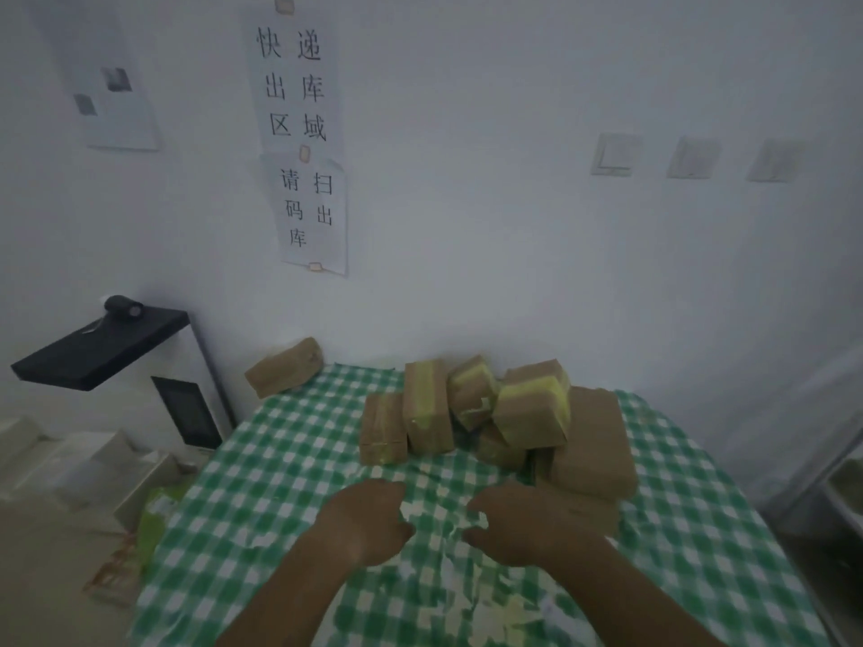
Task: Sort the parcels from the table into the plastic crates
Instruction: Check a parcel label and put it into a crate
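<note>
Our left hand (364, 523) and right hand (523, 525) rest on the checked desk (261, 483), fingers loosely curled and holding nothing, near the brown parcels (490, 413).

Dim white wall (513, 226) with paper notices (299, 86)

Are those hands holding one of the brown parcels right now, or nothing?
Nothing. Both the left hand and right hand hover loosely curled over the checked tablecloth, short of the parcels.
</note>
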